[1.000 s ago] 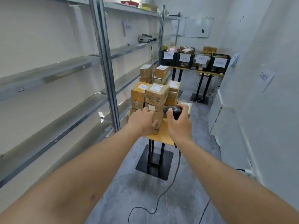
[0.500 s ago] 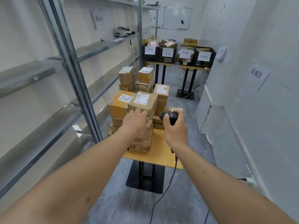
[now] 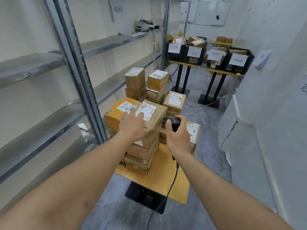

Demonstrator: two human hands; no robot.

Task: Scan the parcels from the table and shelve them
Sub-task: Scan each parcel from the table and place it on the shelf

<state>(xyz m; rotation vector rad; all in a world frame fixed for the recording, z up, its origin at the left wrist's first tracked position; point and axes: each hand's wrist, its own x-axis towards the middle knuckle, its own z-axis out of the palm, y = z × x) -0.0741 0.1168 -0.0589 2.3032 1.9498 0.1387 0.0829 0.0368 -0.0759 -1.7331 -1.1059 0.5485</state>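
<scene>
Metal shelving (image 3: 49,67) on the left looks bare of parcels; the wooden table (image 3: 159,183) holds the full stacks of parcels (image 3: 141,146), so shelving seems barely started. Left hand (image 3: 132,127) lies flat, fingers spread, on the top box (image 3: 149,112), not gripping. Right hand (image 3: 178,138) is wrapped around the corded scanner (image 3: 171,121), beside that box.

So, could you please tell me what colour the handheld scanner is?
Black, with a black cable; the scanner, in the right hand, shows best in the head view.
</scene>
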